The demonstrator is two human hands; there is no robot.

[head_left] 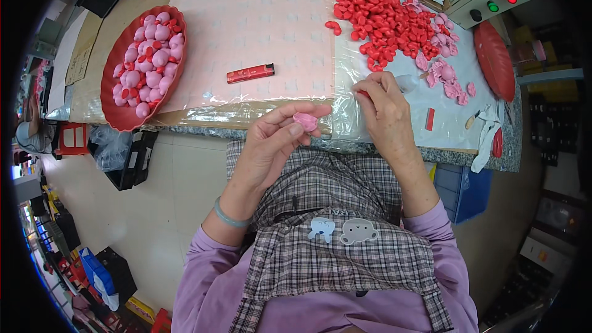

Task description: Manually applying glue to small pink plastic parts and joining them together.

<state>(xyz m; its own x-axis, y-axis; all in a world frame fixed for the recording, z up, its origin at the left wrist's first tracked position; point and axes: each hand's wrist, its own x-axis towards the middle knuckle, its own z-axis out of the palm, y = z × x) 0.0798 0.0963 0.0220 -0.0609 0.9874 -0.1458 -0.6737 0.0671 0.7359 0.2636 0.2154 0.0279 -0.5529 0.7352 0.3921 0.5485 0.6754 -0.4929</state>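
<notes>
My left hand is closed on a small, soft-looking pink piece, pinched between thumb and fingers just over the table's near edge. To its right, my right hand has thumb and fingertips together on a small red piece, mostly hidden by the fingers. Beyond that hand spreads a heap of glossy red bean-shaped pieces. Pink pieces lie along the heap's right side. A pale bottle lies next to my right fingers, partly covered by them.
A scalloped red bowl of pink-and-red rounded pieces stands at left. A red lighter rests on the pink sheet. At right are a red dish, a small red block, a white cloth and a button box.
</notes>
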